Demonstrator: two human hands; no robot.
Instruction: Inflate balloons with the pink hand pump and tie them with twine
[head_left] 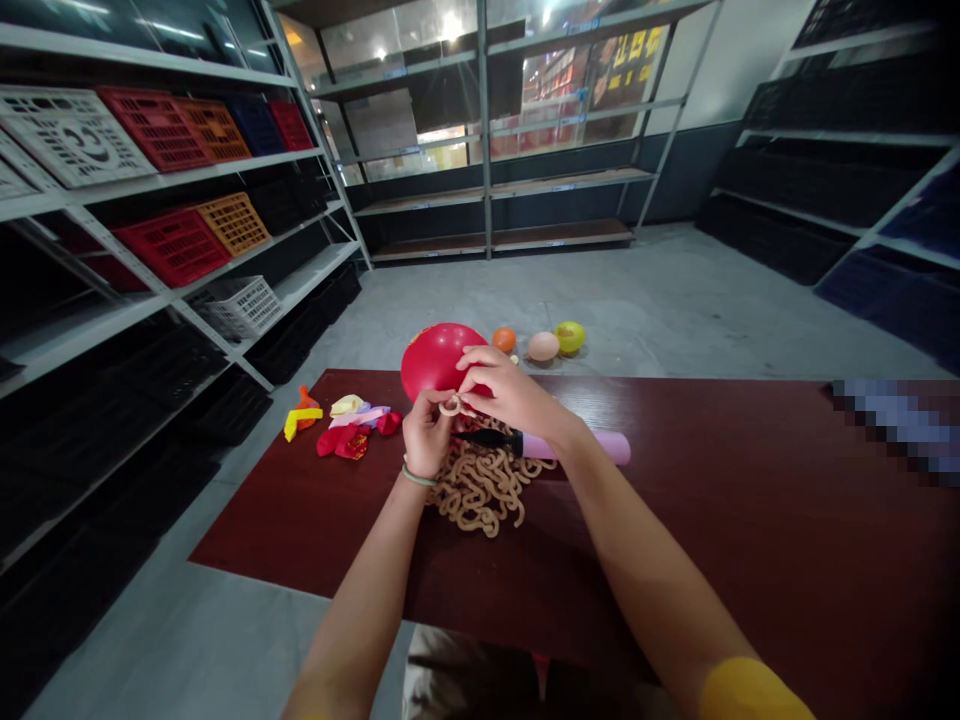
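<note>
In front of the red inflated balloon point(442, 360), my left hand point(427, 440) pinches a small loop of beige curly cord point(450, 406). My right hand point(510, 390) has its thumb and index finger closed at the loop's right end; its other fingers are curled above, in front of the balloon. The balloon's neck is hidden behind the hands. Beneath them lies a tangled pile of beige cords point(480, 490). A pink balloon pump point(577, 446) with a black nozzle rests across the pile, its tip close to my left hand.
Uninflated balloons point(352, 425) in several colours lie left on the dark red table point(675, 520). Small orange point(504, 340), pale pink point(544, 347) and yellow-green balloons point(570, 337) sit beyond its far edge. A blurred patch point(900, 420) is at right. Shelves with crates point(180, 240) stand left.
</note>
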